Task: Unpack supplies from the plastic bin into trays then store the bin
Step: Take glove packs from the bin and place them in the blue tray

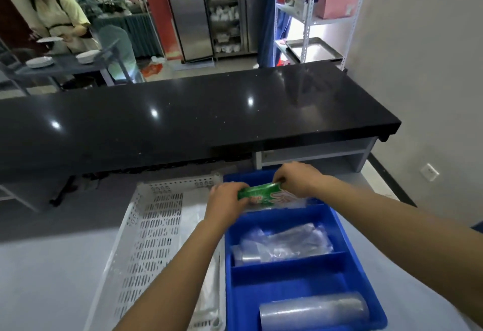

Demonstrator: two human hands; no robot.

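Note:
A blue divided tray [347, 236] lies on the grey worktop, right of a white perforated plastic bin [146, 231]. Both hands hold a green packet [261, 193] over the tray's far compartment. My left hand [226, 200] grips its left end and my right hand [295, 177] pinches its right end. The middle compartment holds a clear-wrapped stack of plastic cups [282, 247]. Another sleeve of clear cups [313, 312] lies in the near compartment. A clear plastic bag [198, 226] lies inside the white bin.
A long black counter [183, 121] runs across behind the worktop. A metal shelf rack [313, 17] with boxes and a steel tray stands at the back right. A person [57, 17] with plates stands at a table at the far left.

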